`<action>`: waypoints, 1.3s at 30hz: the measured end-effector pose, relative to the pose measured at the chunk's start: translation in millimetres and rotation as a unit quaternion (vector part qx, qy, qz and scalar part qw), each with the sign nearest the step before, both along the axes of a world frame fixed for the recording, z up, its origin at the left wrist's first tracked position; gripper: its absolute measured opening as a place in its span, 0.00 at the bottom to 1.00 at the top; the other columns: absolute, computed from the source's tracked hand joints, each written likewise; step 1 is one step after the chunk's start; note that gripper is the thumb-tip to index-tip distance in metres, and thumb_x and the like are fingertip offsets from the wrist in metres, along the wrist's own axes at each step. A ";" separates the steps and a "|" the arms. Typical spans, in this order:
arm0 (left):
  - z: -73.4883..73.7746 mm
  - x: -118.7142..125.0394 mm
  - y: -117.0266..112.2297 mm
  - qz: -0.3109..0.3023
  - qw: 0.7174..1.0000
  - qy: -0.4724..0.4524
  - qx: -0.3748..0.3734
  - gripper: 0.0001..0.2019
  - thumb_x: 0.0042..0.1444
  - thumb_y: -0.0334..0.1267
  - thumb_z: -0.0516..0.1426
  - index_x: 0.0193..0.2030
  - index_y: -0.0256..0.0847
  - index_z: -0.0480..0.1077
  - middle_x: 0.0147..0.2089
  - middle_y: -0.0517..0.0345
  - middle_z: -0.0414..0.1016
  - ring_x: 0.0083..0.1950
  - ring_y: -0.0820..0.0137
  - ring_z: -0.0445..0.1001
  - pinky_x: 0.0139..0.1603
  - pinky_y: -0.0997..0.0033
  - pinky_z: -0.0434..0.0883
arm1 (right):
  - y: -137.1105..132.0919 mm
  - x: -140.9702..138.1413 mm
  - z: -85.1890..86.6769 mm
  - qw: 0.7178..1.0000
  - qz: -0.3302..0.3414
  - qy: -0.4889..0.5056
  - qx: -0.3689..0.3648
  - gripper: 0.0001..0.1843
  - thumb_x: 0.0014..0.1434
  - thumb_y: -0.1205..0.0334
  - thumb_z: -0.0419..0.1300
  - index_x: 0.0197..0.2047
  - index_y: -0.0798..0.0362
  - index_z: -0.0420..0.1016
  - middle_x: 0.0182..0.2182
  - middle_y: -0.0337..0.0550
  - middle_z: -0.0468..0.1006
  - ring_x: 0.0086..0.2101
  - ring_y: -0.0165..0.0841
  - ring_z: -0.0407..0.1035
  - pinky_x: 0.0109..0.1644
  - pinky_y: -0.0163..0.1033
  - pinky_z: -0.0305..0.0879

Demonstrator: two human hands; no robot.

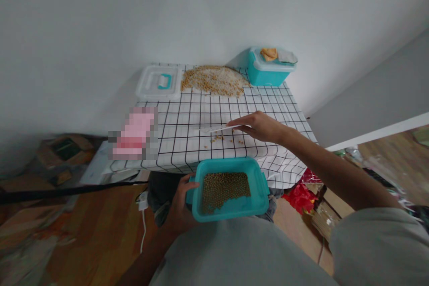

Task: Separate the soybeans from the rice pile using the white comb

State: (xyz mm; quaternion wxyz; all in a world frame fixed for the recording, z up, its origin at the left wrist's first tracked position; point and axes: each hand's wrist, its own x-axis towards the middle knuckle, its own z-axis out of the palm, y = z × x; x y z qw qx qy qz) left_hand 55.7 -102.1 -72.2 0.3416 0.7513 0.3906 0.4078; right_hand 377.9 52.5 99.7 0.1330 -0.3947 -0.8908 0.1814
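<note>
My left hand point(179, 203) grips the left rim of a teal box point(258, 203) held below the table's near edge; the box is partly filled with yellowish beans point(224, 187). My right hand point(261, 126) reaches over the checked tablecloth point(187, 120) and pinches a thin white card point(217, 128) lying flat just above the cloth. A few loose beans point(219, 138) lie under and beside the card. A large heap of beans point(214, 80) lies at the table's far side.
A clear lid with a teal handle point(160, 82) lies at the far left of the table. A second teal box point(270, 69) with cloths on top stands at the far right. A blurred pink patch point(136, 133) covers the left edge. Clutter lies on the wooden floor.
</note>
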 end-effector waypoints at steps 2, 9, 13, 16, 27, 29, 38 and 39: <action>1.1 -1.6 0.8 -0.002 1.000 0.010 -0.001 0.47 0.35 0.40 0.74 0.61 0.49 0.55 0.65 0.42 0.56 0.64 0.46 0.65 0.55 0.50 0.72 | -0.8 -0.6 0.0 1.000 -0.004 -0.002 -0.005 0.17 0.69 0.59 0.54 0.59 0.44 0.76 0.48 0.40 0.83 0.42 0.32 0.78 0.48 0.39 0.68; 2.2 0.0 1.6 -0.005 1.000 -0.004 0.004 0.49 0.33 0.39 0.75 0.61 0.48 0.55 0.65 0.40 0.56 0.64 0.48 0.65 0.54 0.52 0.72 | -3.4 0.7 -2.0 1.000 0.009 0.005 -0.015 0.18 0.70 0.59 0.54 0.59 0.44 0.75 0.48 0.41 0.82 0.41 0.32 0.78 0.46 0.39 0.69; 4.1 0.5 1.4 -0.007 1.000 -0.012 0.004 0.48 0.34 0.41 0.75 0.61 0.47 0.55 0.65 0.40 0.56 0.63 0.50 0.66 0.53 0.54 0.73 | -4.3 1.6 -1.7 1.000 0.008 0.006 -0.022 0.17 0.70 0.59 0.54 0.59 0.43 0.75 0.50 0.40 0.82 0.44 0.32 0.78 0.48 0.39 0.69; 4.0 -0.4 1.3 -0.006 1.000 -0.006 0.010 0.48 0.34 0.41 0.75 0.61 0.47 0.56 0.65 0.39 0.57 0.64 0.50 0.65 0.54 0.53 0.72 | -4.7 2.1 -1.6 1.000 0.012 0.015 -0.022 0.17 0.69 0.61 0.54 0.58 0.43 0.75 0.50 0.39 0.82 0.45 0.32 0.78 0.49 0.39 0.69; 10.8 1.2 2.5 0.004 1.000 0.011 0.027 0.46 0.36 0.44 0.74 0.59 0.48 0.56 0.63 0.40 0.59 0.62 0.47 0.67 0.53 0.51 0.73 | -10.0 2.4 -0.3 1.000 0.013 0.012 -0.013 0.17 0.69 0.61 0.55 0.59 0.45 0.75 0.49 0.41 0.82 0.42 0.31 0.78 0.48 0.38 0.69; 12.7 1.9 2.5 0.008 1.000 0.011 0.027 0.46 0.35 0.44 0.75 0.59 0.48 0.56 0.63 0.41 0.59 0.61 0.48 0.68 0.52 0.52 0.74 | -11.3 2.7 -1.6 1.000 0.014 0.013 -0.011 0.17 0.69 0.61 0.55 0.59 0.44 0.75 0.49 0.40 0.82 0.41 0.31 0.78 0.47 0.38 0.69; 3.3 -5.1 3.6 0.007 0.999 0.012 0.029 0.47 0.34 0.45 0.74 0.61 0.48 0.56 0.64 0.41 0.58 0.64 0.47 0.66 0.54 0.50 0.73 | -18.3 1.3 -2.2 1.000 -0.002 0.005 -0.006 0.17 0.69 0.60 0.55 0.59 0.44 0.75 0.48 0.40 0.83 0.41 0.32 0.78 0.46 0.38 0.69; 3.1 -5.4 3.6 0.008 0.999 0.013 0.028 0.47 0.34 0.44 0.74 0.61 0.48 0.56 0.64 0.41 0.58 0.64 0.47 0.65 0.54 0.50 0.72 | -19.0 0.9 -1.9 1.000 -0.005 0.000 -0.005 0.17 0.69 0.59 0.55 0.59 0.43 0.75 0.47 0.40 0.83 0.39 0.32 0.78 0.45 0.38 0.69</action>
